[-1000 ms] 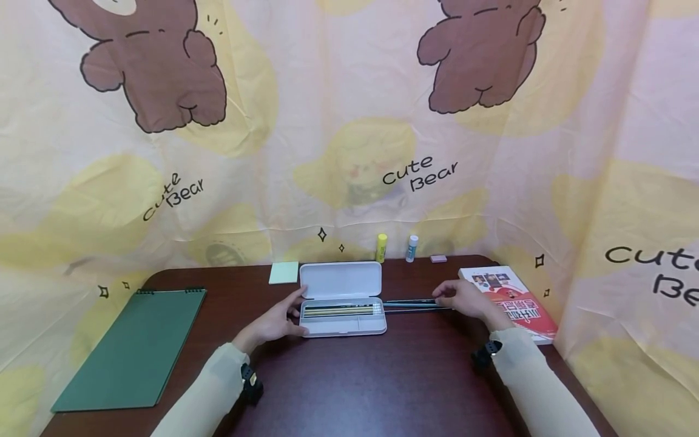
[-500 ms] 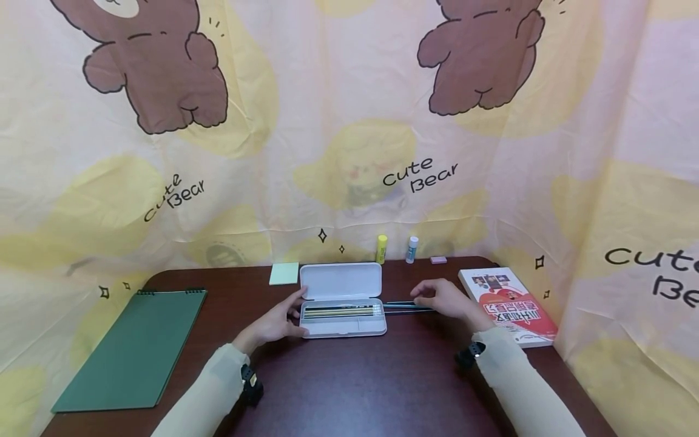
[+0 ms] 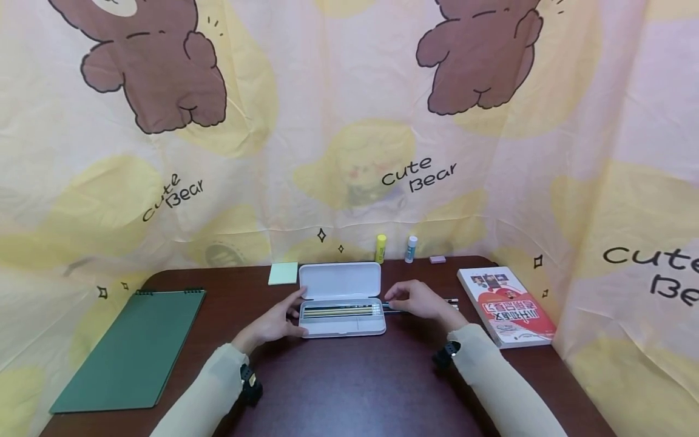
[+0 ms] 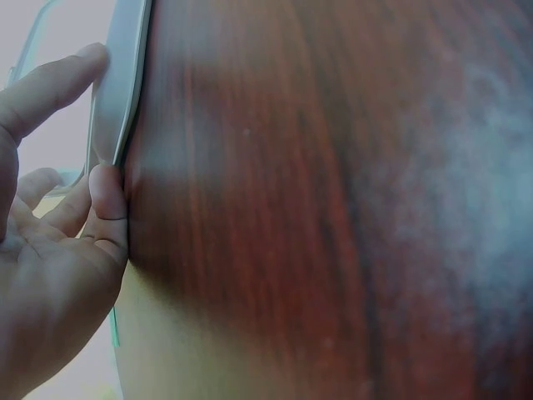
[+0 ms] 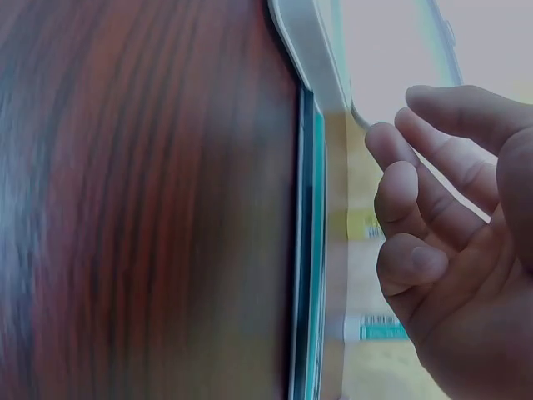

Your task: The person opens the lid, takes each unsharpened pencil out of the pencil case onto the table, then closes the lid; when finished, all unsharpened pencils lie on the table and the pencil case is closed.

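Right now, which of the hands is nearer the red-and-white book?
Right. The right hand is between the pencil case and the book; the left hand is farther off, at the case's left end.

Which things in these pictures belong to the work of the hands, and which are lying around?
Probably the job:
open white rectangular pencil case
slim pencils, some gold, in it
slim dark and teal sticks by the right hand

Just lying about:
green spiral-bound pad
pale green square paper
yellow capped stick
white-and-blue capped stick
small pink block
thick red-and-white book
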Tool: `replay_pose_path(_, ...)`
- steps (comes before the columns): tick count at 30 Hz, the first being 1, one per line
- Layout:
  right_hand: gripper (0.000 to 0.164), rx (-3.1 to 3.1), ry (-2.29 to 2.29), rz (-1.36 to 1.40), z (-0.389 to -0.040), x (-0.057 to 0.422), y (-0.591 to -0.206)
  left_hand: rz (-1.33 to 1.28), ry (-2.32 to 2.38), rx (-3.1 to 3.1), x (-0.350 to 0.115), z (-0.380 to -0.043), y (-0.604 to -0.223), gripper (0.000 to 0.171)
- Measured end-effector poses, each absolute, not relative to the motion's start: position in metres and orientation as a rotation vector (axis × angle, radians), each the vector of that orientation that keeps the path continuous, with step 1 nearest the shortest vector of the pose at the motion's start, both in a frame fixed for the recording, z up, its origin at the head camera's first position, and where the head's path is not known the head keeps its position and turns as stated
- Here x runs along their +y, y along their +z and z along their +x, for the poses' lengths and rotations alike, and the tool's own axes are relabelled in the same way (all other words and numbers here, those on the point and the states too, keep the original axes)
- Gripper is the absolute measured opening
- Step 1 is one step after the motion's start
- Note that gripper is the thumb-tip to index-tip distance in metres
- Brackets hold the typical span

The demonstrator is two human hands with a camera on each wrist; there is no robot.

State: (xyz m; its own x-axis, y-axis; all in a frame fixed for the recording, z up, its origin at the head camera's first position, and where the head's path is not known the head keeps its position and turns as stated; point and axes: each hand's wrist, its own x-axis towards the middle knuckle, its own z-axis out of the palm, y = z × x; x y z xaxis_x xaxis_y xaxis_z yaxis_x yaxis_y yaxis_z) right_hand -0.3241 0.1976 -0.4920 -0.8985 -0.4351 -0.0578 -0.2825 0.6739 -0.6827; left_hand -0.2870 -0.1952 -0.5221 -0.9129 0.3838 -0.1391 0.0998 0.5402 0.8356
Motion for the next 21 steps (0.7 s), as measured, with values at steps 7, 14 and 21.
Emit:
replay_pose_path(7,0.015,2.679,-0.964,-0.761,-0.323,0.176,-0.493,0.404,1.313,2.477,-0.195,-0.287,-0.523,0.106)
replay_pose_path(14,0.015,2.656,-0.877,-0.777,-0.322,0.164,-0.493,0.395,1.315,2.484,-0.194,-0.287,-0.521,0.106)
replay_pose_path(21,0.019,2.627,-0.753,-0.774,-0.323,0.153,-0.495,0.398,1.317,2.482,-0.194,-0.286,-0.521,0.107)
